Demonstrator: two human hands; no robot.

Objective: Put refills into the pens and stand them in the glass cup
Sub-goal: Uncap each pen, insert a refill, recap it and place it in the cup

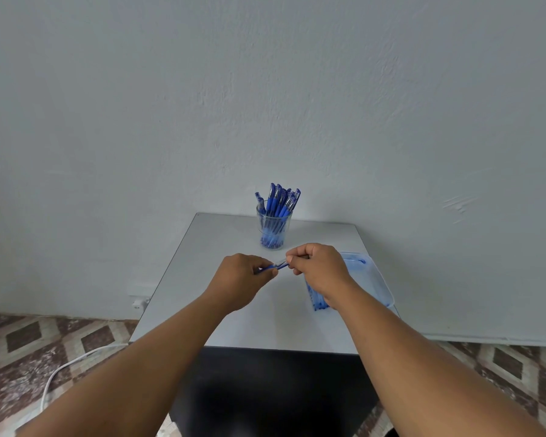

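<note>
Above the middle of the small grey table point(202, 310), both hands hold one blue pen point(279, 265) between them. My left hand point(240, 280) pinches its blue end, and my right hand point(320, 268) grips the clear barrel end. Most of the pen is hidden inside the fingers. A glass cup point(273, 228) stands at the table's far edge, filled with several blue capped pens. A clear plastic tray point(375, 282) lies at the right, partly behind my right wrist, with blue pen parts point(316, 299) at its near left corner.
A plain pale wall rises right behind the table. The table's front drops to a dark panel. A patterned tile floor lies on both sides, with a white cable point(63, 370) and a wall socket point(138, 302) at the left.
</note>
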